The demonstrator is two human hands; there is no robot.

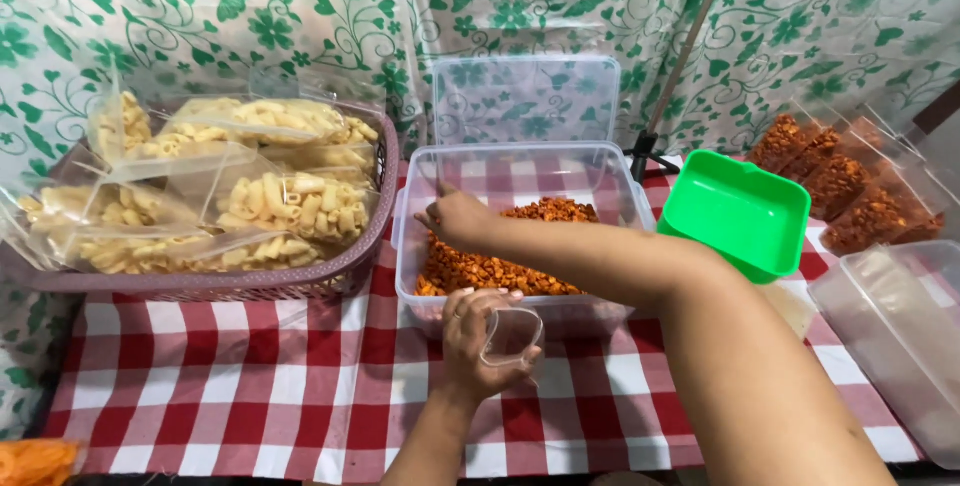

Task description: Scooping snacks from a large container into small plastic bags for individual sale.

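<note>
At frame centre the left hand (478, 341) pinches open a thin, limp, slippery plastic bag (512, 334) by its rim, while the right hand (455, 214), fingers gathered, dips into the clear tub (520, 236) of light, brittle orange snack (500, 266).

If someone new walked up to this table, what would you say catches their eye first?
Probably the clear plastic tub of orange-red snack pieces at the centre, where the right hand reaches in while the left hand holds a small clear bag open at its near wall. Next, the purple basket of bagged pale macaroni snacks on the left and the bright green container on the right.
</note>
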